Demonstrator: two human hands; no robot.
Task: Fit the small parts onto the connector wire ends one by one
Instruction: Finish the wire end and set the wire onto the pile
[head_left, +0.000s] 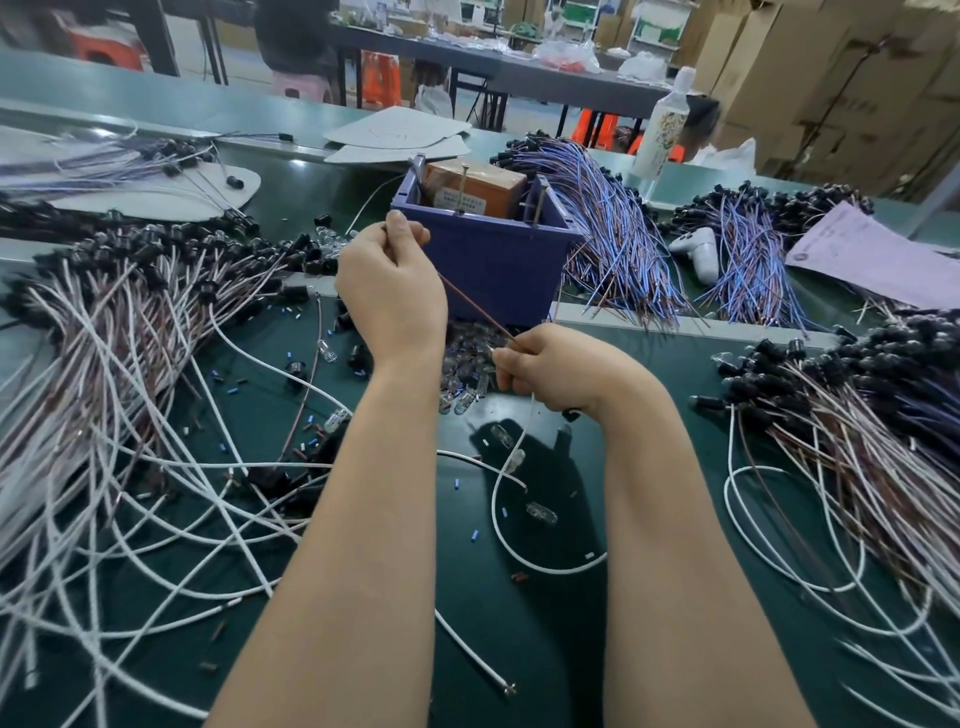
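Observation:
A thin brown wire (475, 306) runs taut between my two hands above the green table. My left hand (392, 291) pinches its upper end near the purple bin. My right hand (550, 366) grips its lower end, and a white wire (498, 499) hangs from that hand and loops over the table. Just behind my right hand lies a heap of small clear bulbs (465, 371). Tiny blue and brown sleeves (311, 441) are scattered on the mat. What sits at the wire's tip inside my right hand is hidden.
A purple bin (493, 254) holding a brown box stands behind my hands. Piles of white and brown wires with black caps (130, 291) fill the left, and a similar pile (857, 395) fills the right. Blue-purple wire bundles (618, 234), a white bottle (662, 124) and pink paper (872, 254) lie at the back right.

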